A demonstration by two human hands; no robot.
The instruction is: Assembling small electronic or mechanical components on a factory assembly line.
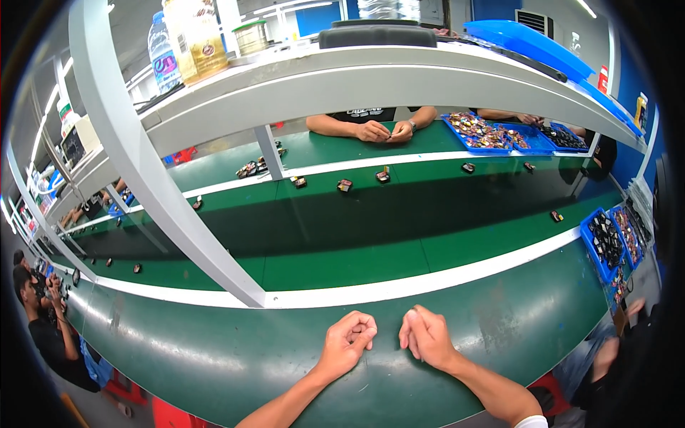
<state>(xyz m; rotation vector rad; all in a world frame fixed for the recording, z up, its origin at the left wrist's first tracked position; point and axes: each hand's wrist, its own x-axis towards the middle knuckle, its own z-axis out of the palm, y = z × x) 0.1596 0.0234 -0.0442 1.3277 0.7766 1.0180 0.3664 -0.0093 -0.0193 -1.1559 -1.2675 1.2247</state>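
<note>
Above the green worktable (314, 399), close to its far edge, my two hands face each other with a gap between them. My left hand (348, 344) is closed in a loose curl, thumb against the fingertips, and nothing shows in it. My right hand (428, 338) is also loosely closed, its fingers bent toward the left; no object shows there either. Beyond a white rail (371, 287) runs a green conveyor belt (342, 267). Small black parts with coloured labels, such as this small part (344, 185), lie spread along its far side.
A slanted white post (164, 164) and an overhead shelf (357, 78) stand before me. At right is a blue tray (603, 246) of black parts. Across the belt, a co-worker's hands (385, 132) are near a blue tray (489, 148) of small colourful parts. More people sit left and right.
</note>
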